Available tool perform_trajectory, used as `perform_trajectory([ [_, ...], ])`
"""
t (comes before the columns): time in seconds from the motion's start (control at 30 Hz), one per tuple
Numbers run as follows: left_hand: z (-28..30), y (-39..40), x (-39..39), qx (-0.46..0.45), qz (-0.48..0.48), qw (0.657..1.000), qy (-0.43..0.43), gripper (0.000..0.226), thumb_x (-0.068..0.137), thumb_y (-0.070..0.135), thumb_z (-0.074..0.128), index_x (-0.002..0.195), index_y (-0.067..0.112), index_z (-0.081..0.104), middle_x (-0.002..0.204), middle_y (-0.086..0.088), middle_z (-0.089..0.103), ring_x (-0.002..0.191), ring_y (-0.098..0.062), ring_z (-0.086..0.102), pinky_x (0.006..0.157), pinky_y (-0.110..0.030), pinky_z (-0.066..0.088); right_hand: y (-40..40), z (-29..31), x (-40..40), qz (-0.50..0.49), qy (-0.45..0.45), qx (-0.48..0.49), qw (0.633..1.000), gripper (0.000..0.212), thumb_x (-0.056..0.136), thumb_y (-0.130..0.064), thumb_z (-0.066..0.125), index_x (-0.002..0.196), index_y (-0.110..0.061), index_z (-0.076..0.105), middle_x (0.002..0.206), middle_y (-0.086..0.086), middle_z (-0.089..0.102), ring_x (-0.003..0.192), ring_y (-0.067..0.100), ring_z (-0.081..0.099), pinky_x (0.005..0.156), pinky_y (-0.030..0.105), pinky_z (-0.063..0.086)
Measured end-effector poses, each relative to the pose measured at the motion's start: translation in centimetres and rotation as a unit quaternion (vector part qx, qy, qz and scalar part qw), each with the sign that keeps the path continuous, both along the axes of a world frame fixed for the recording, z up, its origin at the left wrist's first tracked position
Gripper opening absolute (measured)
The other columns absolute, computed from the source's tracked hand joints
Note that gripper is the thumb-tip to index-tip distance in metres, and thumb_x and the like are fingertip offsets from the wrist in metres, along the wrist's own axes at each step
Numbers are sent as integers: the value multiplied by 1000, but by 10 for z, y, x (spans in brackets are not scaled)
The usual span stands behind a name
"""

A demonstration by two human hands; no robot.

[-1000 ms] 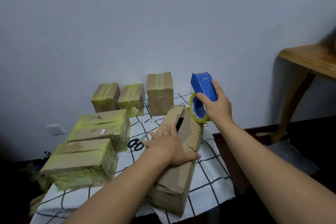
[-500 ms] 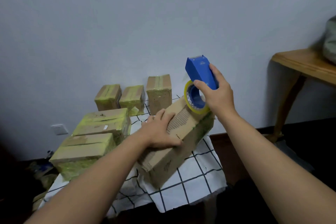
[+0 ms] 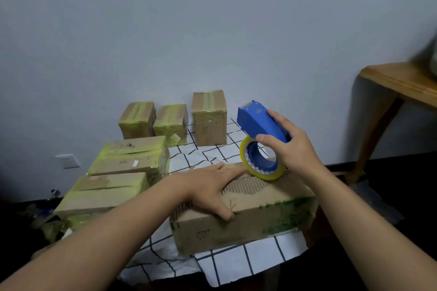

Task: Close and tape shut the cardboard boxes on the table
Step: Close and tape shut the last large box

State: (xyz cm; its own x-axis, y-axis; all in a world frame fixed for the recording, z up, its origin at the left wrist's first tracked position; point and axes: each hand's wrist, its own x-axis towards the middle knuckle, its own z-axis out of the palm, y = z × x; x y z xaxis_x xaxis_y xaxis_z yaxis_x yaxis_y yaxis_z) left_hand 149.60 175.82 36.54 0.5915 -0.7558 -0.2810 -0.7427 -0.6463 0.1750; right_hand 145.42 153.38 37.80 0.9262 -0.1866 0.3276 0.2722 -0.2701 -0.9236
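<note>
While the dispenser is set at the far end of the seam, the entry reads as follows.
Item: cardboard box (image 3: 246, 215), lain near the front edge of the tabletop (image 3: 238, 264), on a checked cloth; top flaps are folded down, untaped corrugation is exposed along the top.
Tool: blue tape dispenser (image 3: 257, 125) with a yellowish tape roll (image 3: 261, 160), the roll resting on the box's top far edge.
Step in hand, judged: the first strip is being started over the seam.
Method advised: flaps should be kept pressed flat and meeting; the tape end should be anchored over the far edge, then drawn along the seam under even downward pressure, the holding fingers being kept out of the path.
Right hand (image 3: 293, 149) grip: clenched around the dispenser body, thumb and fingers wrapped.
Left hand (image 3: 208, 186) grip: released, fingers straight and spread, palm pressed flat on the box top, fingertips just beside the roll.
Other stock: five taped boxes (image 3: 132, 158) are ranged behind and left.
</note>
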Motion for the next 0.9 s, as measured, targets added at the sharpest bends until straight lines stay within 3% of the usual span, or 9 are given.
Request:
perform_trajectory([
  [0.07,-2,6,-4,-34,7,999,-15,105,68,65,72,148,47,6,159,5,25,145,-21,22,118,-50,23,4,-1,2,0,-6,14,1000,59,83,-29,78,134,-46,53,126,-22,59,107,-2,61,77,14,51],
  [0.2,-21,32,-25,-18,125,984,-127,93,74,90,39,151,43,13,166,5,-1,152,-26,4,122,-51,5,9,-7,3,2,-18,11,1000,60,85,-22,76,136,-43,53,130,-19,58,110,0,60,76,12,52],
  [0.3,-40,53,-40,-50,224,964,-135,81,85,80,13,153,36,17,165,2,5,151,-25,3,122,-45,8,11,-12,3,11,-14,-4,1000,58,86,-21,76,134,-45,52,130,-19,58,111,3,61,75,14,52],
  [0.43,-49,55,-44,-158,249,946,-135,58,99,60,31,147,29,38,158,7,26,145,-16,13,116,-31,17,21,-6,4,28,-10,-35,999,60,83,-24,78,133,-49,53,126,-21,59,105,0,62,75,14,51],
  [0.6,-57,53,-46,-254,296,908,-151,37,102,42,42,131,28,59,141,10,49,135,-14,27,109,-27,25,42,3,0,103,-18,-48,993,59,84,-17,78,129,-48,55,123,-24,59,97,-8,62,73,9,48],
  [0.77,-60,52,-43,-282,327,886,-168,33,103,33,40,123,25,65,128,10,61,125,-16,42,100,-30,37,61,6,2,184,10,-121,975,58,73,-45,75,119,-71,51,131,-29,54,110,-2,60,82,16,52],
  [0.9,-59,51,-40,-294,367,869,-156,29,98,24,42,116,25,65,114,6,64,119,-13,46,88,-33,47,67,6,8,215,13,-152,965,60,66,-58,70,121,-70,50,125,-40,52,110,-6,58,80,11,49],
])
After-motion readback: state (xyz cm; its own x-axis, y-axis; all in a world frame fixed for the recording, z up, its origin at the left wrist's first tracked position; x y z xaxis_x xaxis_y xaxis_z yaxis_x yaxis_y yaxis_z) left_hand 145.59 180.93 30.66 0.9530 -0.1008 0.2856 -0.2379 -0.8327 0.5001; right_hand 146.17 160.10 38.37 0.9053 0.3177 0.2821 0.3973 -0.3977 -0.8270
